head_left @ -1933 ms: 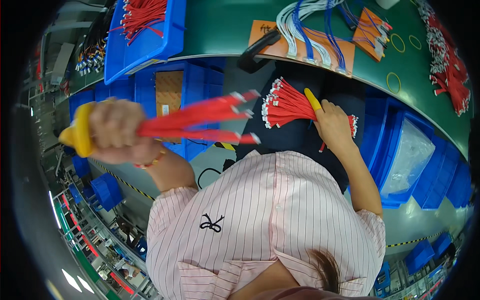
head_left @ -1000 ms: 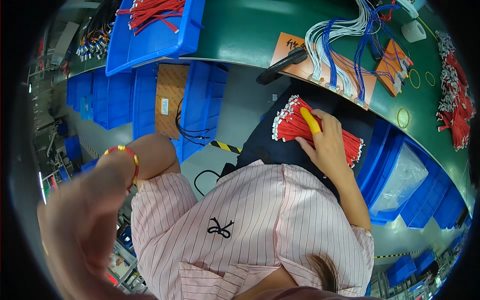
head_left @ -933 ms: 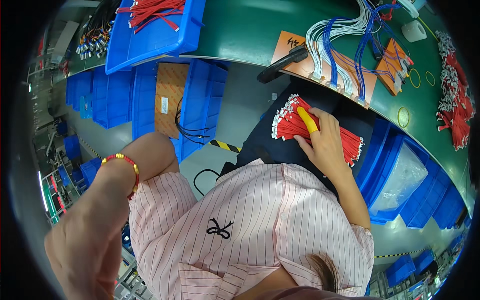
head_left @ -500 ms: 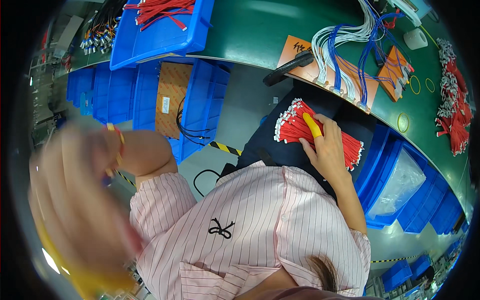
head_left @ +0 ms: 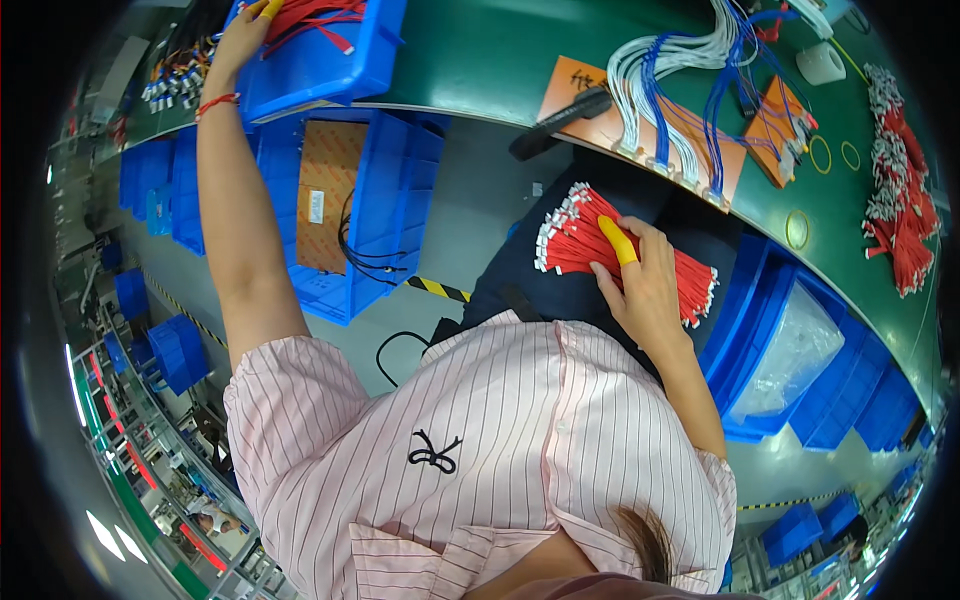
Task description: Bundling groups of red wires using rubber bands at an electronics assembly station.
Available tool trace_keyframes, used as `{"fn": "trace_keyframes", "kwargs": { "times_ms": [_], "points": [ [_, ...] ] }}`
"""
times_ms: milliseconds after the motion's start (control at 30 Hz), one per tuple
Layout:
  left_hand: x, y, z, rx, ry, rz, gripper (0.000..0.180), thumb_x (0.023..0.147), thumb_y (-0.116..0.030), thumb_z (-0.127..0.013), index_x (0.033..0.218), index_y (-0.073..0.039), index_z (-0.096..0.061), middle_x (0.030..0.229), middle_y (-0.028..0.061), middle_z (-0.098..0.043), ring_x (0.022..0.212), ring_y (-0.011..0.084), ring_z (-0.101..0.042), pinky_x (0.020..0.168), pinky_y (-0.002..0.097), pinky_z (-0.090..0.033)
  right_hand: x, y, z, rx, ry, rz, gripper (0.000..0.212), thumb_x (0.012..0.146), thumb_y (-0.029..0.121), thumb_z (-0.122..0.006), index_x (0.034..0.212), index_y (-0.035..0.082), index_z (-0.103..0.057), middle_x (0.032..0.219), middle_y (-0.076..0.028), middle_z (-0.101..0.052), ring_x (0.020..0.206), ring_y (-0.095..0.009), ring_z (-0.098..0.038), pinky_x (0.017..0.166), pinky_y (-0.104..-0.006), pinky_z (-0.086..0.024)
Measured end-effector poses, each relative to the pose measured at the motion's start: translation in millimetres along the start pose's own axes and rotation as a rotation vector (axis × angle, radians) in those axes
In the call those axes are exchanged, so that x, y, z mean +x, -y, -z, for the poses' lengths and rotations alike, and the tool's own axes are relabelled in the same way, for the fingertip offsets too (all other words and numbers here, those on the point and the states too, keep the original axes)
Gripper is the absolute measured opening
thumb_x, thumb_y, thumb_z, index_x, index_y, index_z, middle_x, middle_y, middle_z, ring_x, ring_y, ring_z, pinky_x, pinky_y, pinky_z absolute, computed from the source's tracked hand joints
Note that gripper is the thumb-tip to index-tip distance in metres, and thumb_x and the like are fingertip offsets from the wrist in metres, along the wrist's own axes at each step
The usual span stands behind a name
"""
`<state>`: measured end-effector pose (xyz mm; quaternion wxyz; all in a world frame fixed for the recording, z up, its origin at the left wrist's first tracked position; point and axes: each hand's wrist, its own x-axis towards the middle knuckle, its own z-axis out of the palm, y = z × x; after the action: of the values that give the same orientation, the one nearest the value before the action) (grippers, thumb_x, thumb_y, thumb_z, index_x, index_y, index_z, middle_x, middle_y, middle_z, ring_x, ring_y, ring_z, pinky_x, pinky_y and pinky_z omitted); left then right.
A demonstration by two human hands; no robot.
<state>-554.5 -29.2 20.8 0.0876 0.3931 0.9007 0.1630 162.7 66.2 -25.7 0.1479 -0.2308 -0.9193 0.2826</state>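
Observation:
A thick bundle of short red cables with small white connectors at both ends lies across my dark-trousered lap. My right hand is closed over its middle, holding it there; a yellow finger cot covers one finger. At the upper left, my left arm is stretched out to a blue bin on the table. My left hand, also with a yellow finger cot, is at the loose red cables inside that bin. Its fingertips run toward the upper picture edge, so its grip does not show.
White and blue wires hang over an orange board at the table edge, beside a black handle-like bar. A heap of red cables lies far right, near yellow rings. Blue bins stand below the table.
My left hand, blurred and close at the lower left before, has swung up and forward to the bin of red cables. My right hand stays on the bundle in my lap.

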Motion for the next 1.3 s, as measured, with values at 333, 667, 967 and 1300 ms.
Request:
{"fn": "trace_keyframes", "kwargs": {
  "times_ms": [333, 667, 967, 1300],
  "points": [
    [-179.4, -227.0, 0.0, -0.436, -0.561, -0.311, 0.03, 0.097, -0.014, -0.051, 0.118, 0.004, -0.063, 0.11, 0.0105, -0.067, 0.099, 0.0177, -0.062, 0.092, 0.0256, -0.044, 2.9, -3.6, -9.8, 0.092, -0.136, -0.044, 0.019, 0.076, 0.004, -0.071, 0.09, 0.0, -0.059, 0.101, -0.012, -0.054, 0.091, -0.03, -0.052, 0.077, -0.0374, -0.042],
    [-358.3, -355.8, -160.8, -1.202, 0.551, -0.229, 0.03, 0.099, -0.014, -0.049, 0.125, -0.001, -0.058, 0.108, 0.0041, -0.06, 0.076, 0.0079, -0.059, 0.068, 0.0195, -0.046, 1.3, 18.8, 23.0, 1.219, 0.012, -0.525, 0.012, 0.093, 0.01, -0.06, 0.1, 0.002, -0.056, 0.076, -0.004, -0.059, 0.059, -0.005, -0.049, 0.053, -0.0189, -0.039],
    [-354.7, -382.4, -196.8, -1.724, 0.697, 0.093, 0.023, 0.099, -0.017, -0.051, 0.105, 0.002, -0.063, 0.08, 0.0066, -0.062, 0.055, 0.0071, -0.052, 0.05, 0.0175, -0.04, -3.0, -2.6, 43.2, 1.57, 0.17, -0.778, 0.02, 0.094, 0.013, -0.056, 0.109, 0.001, -0.053, 0.064, 0.0, -0.046, 0.042, -0.004, -0.032, 0.038, -0.0181, -0.027],
    [-333.9, -399.6, -204.2, -1.613, 0.395, 0.123, 0.019, 0.096, -0.013, -0.056, 0.097, 0.003, -0.066, 0.068, 0.0021, -0.056, 0.047, 0.0049, -0.045, 0.044, 0.0179, -0.035, -34.3, -46.5, 51.6, 1.745, -0.55, -0.621, 0.023, 0.095, 0.017, -0.054, 0.11, 0.0, -0.058, 0.084, -0.004, -0.057, 0.063, -0.01, -0.051, 0.059, -0.0245, -0.045]
  ]
}}
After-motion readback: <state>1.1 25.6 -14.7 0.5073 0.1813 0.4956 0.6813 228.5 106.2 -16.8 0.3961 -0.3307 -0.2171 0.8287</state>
